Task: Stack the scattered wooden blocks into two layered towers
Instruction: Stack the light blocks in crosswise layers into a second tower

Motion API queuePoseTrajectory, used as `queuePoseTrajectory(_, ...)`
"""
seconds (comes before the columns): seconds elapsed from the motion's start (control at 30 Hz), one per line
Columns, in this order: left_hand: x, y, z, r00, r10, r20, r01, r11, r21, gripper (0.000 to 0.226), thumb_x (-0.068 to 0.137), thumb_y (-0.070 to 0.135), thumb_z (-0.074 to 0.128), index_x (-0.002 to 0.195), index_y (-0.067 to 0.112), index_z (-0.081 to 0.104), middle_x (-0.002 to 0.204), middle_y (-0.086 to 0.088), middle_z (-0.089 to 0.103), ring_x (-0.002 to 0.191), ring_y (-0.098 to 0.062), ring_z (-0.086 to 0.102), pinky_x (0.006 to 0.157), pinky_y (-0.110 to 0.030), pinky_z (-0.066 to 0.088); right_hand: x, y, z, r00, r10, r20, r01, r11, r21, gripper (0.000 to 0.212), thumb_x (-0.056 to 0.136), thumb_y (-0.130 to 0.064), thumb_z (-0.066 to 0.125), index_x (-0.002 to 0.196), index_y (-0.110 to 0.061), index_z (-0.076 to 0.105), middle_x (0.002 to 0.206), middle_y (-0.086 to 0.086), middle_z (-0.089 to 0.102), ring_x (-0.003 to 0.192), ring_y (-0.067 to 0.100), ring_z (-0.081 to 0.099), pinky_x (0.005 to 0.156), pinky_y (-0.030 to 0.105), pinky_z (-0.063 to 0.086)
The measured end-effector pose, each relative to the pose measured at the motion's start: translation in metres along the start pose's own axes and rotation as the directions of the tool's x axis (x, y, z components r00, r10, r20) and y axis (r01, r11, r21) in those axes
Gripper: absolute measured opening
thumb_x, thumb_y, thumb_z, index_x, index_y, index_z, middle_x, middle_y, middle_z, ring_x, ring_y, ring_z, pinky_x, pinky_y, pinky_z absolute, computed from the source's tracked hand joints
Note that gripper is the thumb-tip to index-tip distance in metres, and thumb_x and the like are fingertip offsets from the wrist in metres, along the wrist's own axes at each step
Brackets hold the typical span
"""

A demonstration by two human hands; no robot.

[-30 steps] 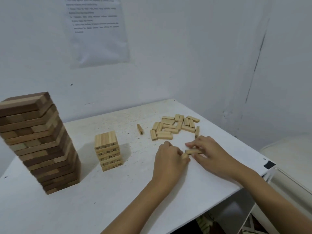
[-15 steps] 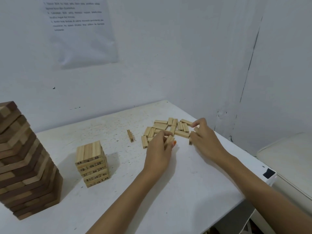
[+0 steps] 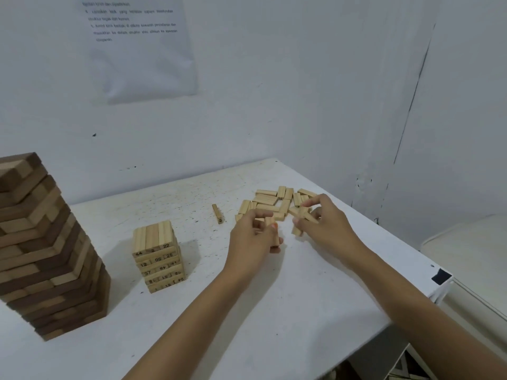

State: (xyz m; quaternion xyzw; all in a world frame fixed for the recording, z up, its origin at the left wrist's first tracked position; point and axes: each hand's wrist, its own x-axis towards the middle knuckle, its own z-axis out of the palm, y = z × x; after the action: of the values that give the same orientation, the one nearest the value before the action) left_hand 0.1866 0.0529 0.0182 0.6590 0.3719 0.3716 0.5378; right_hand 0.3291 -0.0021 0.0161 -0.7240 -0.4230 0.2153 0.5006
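Observation:
A small tower of pale numbered blocks (image 3: 157,255) stands near the middle of the white table (image 3: 247,311). A pile of several loose pale blocks (image 3: 274,200) lies at the far right. My left hand (image 3: 253,239) hovers at the pile's near edge, fingers curled round a small block (image 3: 269,223). My right hand (image 3: 323,226) is just right of it, pinching another pale block (image 3: 300,219) lifted off the table. One single block (image 3: 217,213) lies apart, left of the pile.
A tall tower of dark and light larger blocks (image 3: 41,242) stands at the left. A printed sheet (image 3: 142,45) hangs on the wall behind. The table's right edge with a black mark (image 3: 441,276) borders a white surface (image 3: 472,256).
Both hands went forward from the near table into the loose pile, and each now holds a block lifted off the table. The view has shifted right and back left.

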Motion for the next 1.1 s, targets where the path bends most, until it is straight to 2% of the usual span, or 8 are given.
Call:
queuePoseTrajectory(0.13,-0.028,-0.001,-0.027,1.0,-0.005,-0.022,0.006,0.999,0.05,0.017,0.09,0.009,0.06,0.105,0.018,0.064,0.086,-0.004,0.061,0.08,-0.027,0.069,0.072,-0.033,0.057,-0.027,-0.013,0.017,0.975,-0.058,0.216,0.024,0.987,0.158,0.02,0.088,-0.024,0.069,0.104,-0.028,0.057,0.084,0.005,0.06,0.079,0.015,0.055,0.067,0.021,0.04)
queuePoseTrajectory(0.27,-0.059,-0.011,-0.06,0.998,-0.017,-0.063,0.023,0.996,0.082,0.014,0.088,0.012,0.066,0.097,0.022,0.068,0.086,-0.009,0.063,0.075,-0.015,0.061,0.067,-0.023,0.053,-0.048,-0.016,0.04,0.933,-0.108,0.342,0.046,0.982,0.185,0.017,0.089,-0.021,0.069,0.102,-0.029,0.062,0.065,-0.004,0.053,0.067,0.012,0.049,0.067,0.025,0.038)
queuePoseTrajectory(0.4,-0.089,-0.023,-0.09,0.993,-0.062,-0.104,0.068,0.996,0.052,0.013,0.087,0.01,0.067,0.095,0.019,0.068,0.083,-0.01,0.06,0.08,-0.026,0.066,0.063,-0.019,0.054,-0.069,-0.016,0.065,0.898,-0.138,0.418,0.066,0.981,0.183,0.012,0.091,-0.023,0.066,0.101,-0.029,0.065,0.06,-0.013,0.046,0.063,0.008,0.044,0.069,0.027,0.036)
queuePoseTrajectory(0.6,-0.113,-0.033,-0.115,0.99,-0.054,-0.128,0.066,0.994,0.092,0.017,0.089,0.008,0.064,0.101,0.019,0.068,0.086,-0.008,0.061,0.073,-0.014,0.062,0.061,-0.014,0.049,-0.09,-0.021,0.094,0.88,-0.188,0.436,0.133,0.979,0.153,0.01,0.089,-0.025,0.068,0.098,-0.029,0.065,0.084,-0.002,0.061,0.083,0.013,0.058,0.086,0.039,0.05)
queuePoseTrajectory(0.73,-0.118,-0.038,-0.119,0.989,-0.004,-0.146,0.03,0.985,0.172,0.017,0.088,0.013,0.066,0.101,0.023,0.068,0.088,-0.004,0.064,0.075,-0.009,0.059,0.066,-0.013,0.047,-0.096,-0.026,0.096,0.878,-0.217,0.428,0.184,0.976,0.117,0.012,0.087,-0.028,0.071,0.099,-0.026,0.068,0.089,0.003,0.066,0.083,0.014,0.061,0.077,0.027,0.049)
queuePoseTrajectory(0.87,-0.12,-0.041,-0.115,0.979,0.045,-0.197,0.002,0.972,0.236,0.013,0.087,0.012,0.067,0.099,0.016,0.069,0.1,-0.007,0.059,0.082,-0.011,0.056,0.063,-0.007,0.044,-0.103,-0.029,0.098,0.875,-0.211,0.436,0.232,0.973,0.004,0.022,0.09,-0.031,0.067,0.111,-0.028,0.062,0.102,0.003,0.062,0.095,0.013,0.059,0.078,0.023,0.045)
queuePoseTrajectory(1.0,-0.126,-0.037,-0.111,0.975,0.06,-0.215,-0.02,0.982,0.186,0.019,0.095,0.01,0.053,0.109,0.018,0.063,0.104,0.0,0.059,0.086,-0.004,0.054,0.062,-0.002,0.041,-0.105,-0.035,0.097,0.91,-0.039,0.412,0.009,0.997,0.076,0.033,0.101,-0.03,0.039,0.131,-0.027,0.054,0.131,-0.005,0.046,0.121,0.011,0.044,0.102,0.03,0.033)
queuePoseTrajectory(1.1,-0.127,-0.037,-0.119,0.992,0.069,-0.102,-0.045,0.974,0.22,0.03,0.097,0.003,0.046,0.116,0.02,0.062,0.112,0.004,0.059,0.098,-0.003,0.055,0.068,0.0,0.04,-0.104,-0.031,0.093,0.933,-0.072,0.354,0.031,0.992,0.12,0.035,0.102,-0.021,0.039,0.133,-0.027,0.055,0.124,-0.009,0.053,0.114,0.009,0.051,0.105,0.032,0.04)
